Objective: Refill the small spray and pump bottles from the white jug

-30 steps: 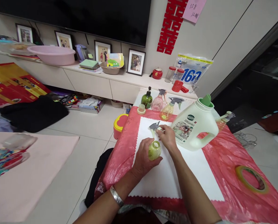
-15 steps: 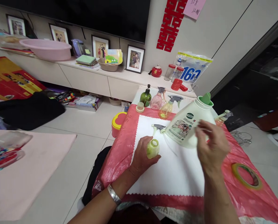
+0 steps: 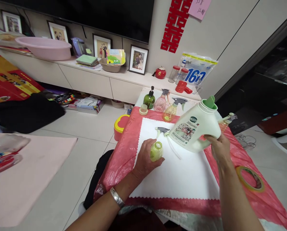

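My left hand (image 3: 147, 160) is wrapped round a small yellow-green spray bottle (image 3: 156, 152) with its neck bare and its mouth facing up. My right hand (image 3: 220, 149) is closed on the handle of a large pale green detergent jug (image 3: 190, 130); part of its fingers is hidden behind the handle. The jug's mouth is uncapped and shows a green spout. Left of the jug's base a grey-and-white spray head (image 3: 163, 130) lies with its thin clear tube (image 3: 174, 149) on the white scalloped sheet (image 3: 177, 179).
Behind the sheet stand a green pump bottle (image 3: 149, 99), a pink spray bottle (image 3: 160, 104), a yellow spray bottle (image 3: 169, 112) and a translucent cap (image 3: 143, 109). An orange spray bottle (image 3: 224, 123) is behind the jug. A tape roll (image 3: 249, 178) lies on the red table cover (image 3: 266, 200).
My right hand has moved from in front of the jug onto its handle and taken hold. My left hand still holds the small bottle. The view has shifted slightly.
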The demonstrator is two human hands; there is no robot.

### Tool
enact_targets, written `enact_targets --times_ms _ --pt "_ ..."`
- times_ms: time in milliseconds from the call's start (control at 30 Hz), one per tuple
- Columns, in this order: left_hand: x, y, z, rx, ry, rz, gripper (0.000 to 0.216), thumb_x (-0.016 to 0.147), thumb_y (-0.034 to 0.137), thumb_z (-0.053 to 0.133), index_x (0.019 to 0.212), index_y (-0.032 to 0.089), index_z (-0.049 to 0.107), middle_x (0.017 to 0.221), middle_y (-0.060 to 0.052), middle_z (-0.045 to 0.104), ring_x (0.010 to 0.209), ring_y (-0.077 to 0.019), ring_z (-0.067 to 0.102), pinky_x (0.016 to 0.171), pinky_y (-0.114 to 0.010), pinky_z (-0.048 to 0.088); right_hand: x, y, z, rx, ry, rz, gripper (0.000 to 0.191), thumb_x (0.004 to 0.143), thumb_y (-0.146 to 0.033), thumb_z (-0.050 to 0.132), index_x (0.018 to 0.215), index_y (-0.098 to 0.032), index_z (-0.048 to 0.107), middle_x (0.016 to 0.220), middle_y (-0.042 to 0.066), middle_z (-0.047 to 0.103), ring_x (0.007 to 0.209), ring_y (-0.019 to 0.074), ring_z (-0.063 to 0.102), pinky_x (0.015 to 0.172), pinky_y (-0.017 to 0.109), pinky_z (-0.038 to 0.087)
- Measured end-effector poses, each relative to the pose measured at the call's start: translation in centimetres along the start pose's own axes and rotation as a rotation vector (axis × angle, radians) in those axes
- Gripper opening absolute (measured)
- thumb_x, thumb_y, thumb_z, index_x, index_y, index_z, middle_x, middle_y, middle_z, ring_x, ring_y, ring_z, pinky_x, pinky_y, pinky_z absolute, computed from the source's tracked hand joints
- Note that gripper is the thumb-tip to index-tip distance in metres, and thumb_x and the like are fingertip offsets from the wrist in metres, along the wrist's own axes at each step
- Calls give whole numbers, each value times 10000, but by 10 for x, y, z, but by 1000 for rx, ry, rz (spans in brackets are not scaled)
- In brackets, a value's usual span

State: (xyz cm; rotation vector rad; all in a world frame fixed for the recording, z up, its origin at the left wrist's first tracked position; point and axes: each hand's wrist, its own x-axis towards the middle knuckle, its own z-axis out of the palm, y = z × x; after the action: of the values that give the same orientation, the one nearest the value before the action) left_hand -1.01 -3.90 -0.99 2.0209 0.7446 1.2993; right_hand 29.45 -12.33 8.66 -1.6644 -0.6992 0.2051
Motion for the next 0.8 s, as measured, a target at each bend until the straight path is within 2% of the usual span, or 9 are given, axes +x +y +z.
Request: enact_targets --times_ms 67,133,267,333,400,467,533,667,800 --pt "0 0 0 4 1 -1 755 701 401 795 1338 203 443 1251 -128 558 1188 -320 584 1025 -528 513 5 4 7 18 28 44 275 829 -320 755 920 -95 626 808 7 609 696 80 567 638 205 503" --pt "0 -1 0 6 -7 -3 761 695 400 798 1339 203 444 1254 -129 558 1189 -323 585 1021 -531 513 7 5 13 23 78 66 253 952 -331 658 905 -92 593 754 -17 547 632 49 512 583 163 468" --pt "0 -2 0 9 -22 -5 778 684 383 803 1348 215 433 1253 -122 557 1184 -322 589 1010 -527 519 -1 -5 19 31 205 65 278 982 -342 624 873 -93 565 701 -39 485 571 28 444 518 131 407" --pt "1 -1 -1 5 -26 3 791 679 373 809 1353 219 425 1255 -122 551 1179 -321 591 1007 -526 521 -9 -15 16 42 261 58 290 905 -342 701 831 -99 560 668 -44 477 557 30 434 498 134 384" --pt "2 0 -2 -2 -28 12 800 674 355 815 1356 218 420 1256 -123 548 1170 -319 594 1004 -523 524 -15 -29 10 66 310 50 359 688 -346 823 777 -116 562 638 -39 487 552 50 440 474 167 363" --pt "3 2 -3 -5 -27 13 805 665 334 824 1352 218 422 1253 -124 550 1164 -317 596 1002 -517 528 -20 -44 0 92 355 51 428 448 -313 848 707 -146 550 611 -21 500 544 85 446 455 223 341" --pt "3 2 -3 -5 -28 9 806 659 323 829 1350 218 425 1251 -124 552 1167 -319 594 1003 -515 529 -25 -61 -11 98 384 67 438 330 -286 821 639 -173 533 591 6 505 534 115 446 448 271 323" --pt "3 2 -1 -9 -24 16 798 658 318 825 1346 214 433 1252 -124 560 1177 -323 588 1017 -526 519 -42 -96 -34 20 383 120 399 297 -276 807 646 -182 637 639 66 554 549 161 484 459 330 340" --pt "2 1 1 -17 -15 14 784 662 321 822 1339 211 442 1256 -127 563 1182 -321 581 1024 -525 515 -60 -117 -60 -315 340 176 413 347 -416 740 725 -252 718 617 60 526 515 144 422 457 348 323"
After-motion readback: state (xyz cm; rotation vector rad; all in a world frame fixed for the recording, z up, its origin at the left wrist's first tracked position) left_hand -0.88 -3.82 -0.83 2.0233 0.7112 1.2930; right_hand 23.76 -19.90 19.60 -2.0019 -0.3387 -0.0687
